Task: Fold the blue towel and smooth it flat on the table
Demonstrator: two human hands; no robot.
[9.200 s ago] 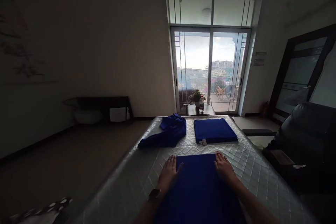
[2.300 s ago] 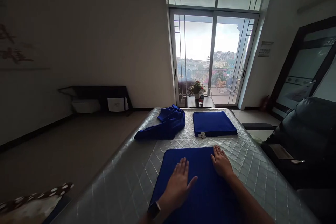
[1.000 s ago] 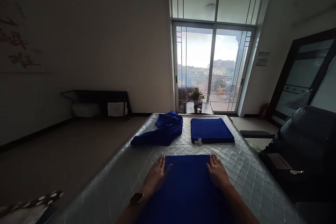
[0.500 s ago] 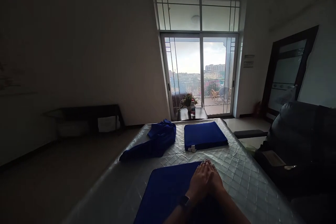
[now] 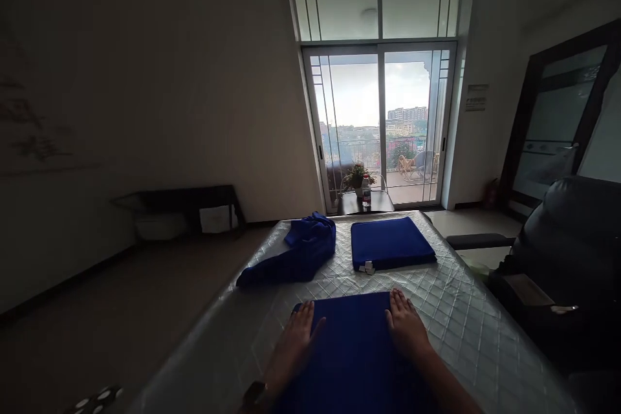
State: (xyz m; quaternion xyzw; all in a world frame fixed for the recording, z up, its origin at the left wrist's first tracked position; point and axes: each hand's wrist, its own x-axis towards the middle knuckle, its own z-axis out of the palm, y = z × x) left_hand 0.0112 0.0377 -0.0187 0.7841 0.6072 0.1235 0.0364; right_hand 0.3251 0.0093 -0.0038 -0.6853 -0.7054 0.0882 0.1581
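A folded blue cloth (image 5: 354, 356) lies nearest to me on the quilted silver mattress (image 5: 466, 330). On its far left corner rests my left hand (image 5: 298, 336), fingers stretched out and thumb apart, a dark watch on the wrist. My right hand (image 5: 406, 326) lies flat along the far right corner, fingers extended forward. Beyond them is a second folded blue cloth (image 5: 391, 242), squared off, with white tags (image 5: 369, 267) at its near edge. To its left sits a crumpled blue cloth (image 5: 301, 249). The near end of the first cloth runs out of view.
Past the mattress, a small table (image 5: 347, 203) bears a potted plant (image 5: 358, 176) and a bottle (image 5: 366, 191), before a sliding glass door (image 5: 381, 123). A dark armchair (image 5: 582, 239) stands at right. Along the left wall is a low dark bench (image 5: 169, 197).
My hands were together at the cloth's far right part. They are now apart: the left has moved to the far left corner, the right stays at the right. The view has shifted slightly.
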